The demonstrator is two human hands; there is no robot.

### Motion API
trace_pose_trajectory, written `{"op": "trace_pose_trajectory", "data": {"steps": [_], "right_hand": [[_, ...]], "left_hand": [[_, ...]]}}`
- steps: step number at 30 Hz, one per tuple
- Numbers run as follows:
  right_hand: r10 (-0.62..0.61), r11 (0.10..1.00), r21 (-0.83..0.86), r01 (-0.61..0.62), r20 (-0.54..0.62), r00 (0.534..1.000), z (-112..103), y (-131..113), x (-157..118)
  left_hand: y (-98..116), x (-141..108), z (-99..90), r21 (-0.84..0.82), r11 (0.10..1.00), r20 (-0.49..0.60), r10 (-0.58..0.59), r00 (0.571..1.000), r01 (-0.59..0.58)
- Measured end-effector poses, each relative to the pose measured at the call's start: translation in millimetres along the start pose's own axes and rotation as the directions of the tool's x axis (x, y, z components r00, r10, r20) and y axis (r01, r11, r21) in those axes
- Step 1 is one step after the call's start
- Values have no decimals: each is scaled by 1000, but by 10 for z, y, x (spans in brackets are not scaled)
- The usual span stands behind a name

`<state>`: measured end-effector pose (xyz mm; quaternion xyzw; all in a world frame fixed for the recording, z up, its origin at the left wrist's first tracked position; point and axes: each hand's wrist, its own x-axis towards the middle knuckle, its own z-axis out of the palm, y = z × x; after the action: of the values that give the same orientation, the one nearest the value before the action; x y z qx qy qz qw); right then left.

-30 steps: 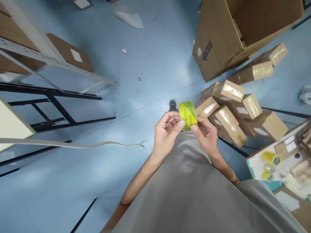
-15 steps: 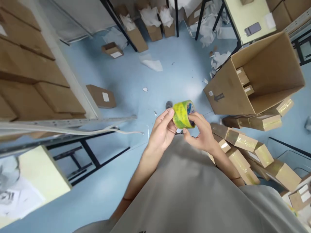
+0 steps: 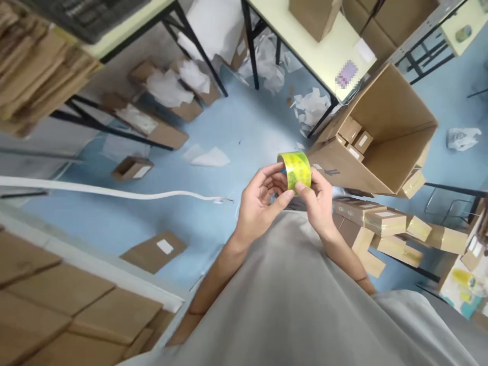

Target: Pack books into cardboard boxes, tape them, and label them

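A yellow-green roll of tape [image 3: 299, 169] is held between both hands in front of the grey clothing. My left hand [image 3: 261, 201] has its fingers at the open left end of the roll and its thumb against the lower edge. On the right side, my right hand [image 3: 318, 201] grips the roll, its thumb on the outer face and its fingers behind. The fingertips behind the roll are partly hidden.
A large open carton [image 3: 404, 137] holding small boxes stands at the right, with taped boxes [image 3: 385, 222] below it. Stacked cartons [image 3: 61, 295] fill the lower left. A white strap [image 3: 152, 195] stretches in from the left. A pale table [image 3: 316, 56] stands above.
The view has swung to the right. The roll has been turned, its open end now facing left instead of right, and my right thumb now lies on its outer face.
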<state>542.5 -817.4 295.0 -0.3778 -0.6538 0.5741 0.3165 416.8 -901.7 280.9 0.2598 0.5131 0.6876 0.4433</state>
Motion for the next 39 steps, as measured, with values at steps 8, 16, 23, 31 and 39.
{"op": "trace_pose_trajectory", "data": {"steps": [8,16,23,31,39], "right_hand": [[175,952,257,-167,-5,985,-55,519,1887],[139,884,416,-212,198,970,-313,435,3733],[42,915,395,-86,118,992,-473,342,4545],[107,915,396,-81,-44,993,-358,371,5231],[157,932,353,-80,-196,968,-246,117,6257]], "left_hand": [[8,2027,-52,346,915,209,142,968,-209],[341,3717,173,517,819,148,202,968,-250],[499,4726,213,471,846,224,157,962,-248],[661,5664,224,499,791,380,166,910,-353],[699,6864,71,418,839,471,128,873,-349]]}}
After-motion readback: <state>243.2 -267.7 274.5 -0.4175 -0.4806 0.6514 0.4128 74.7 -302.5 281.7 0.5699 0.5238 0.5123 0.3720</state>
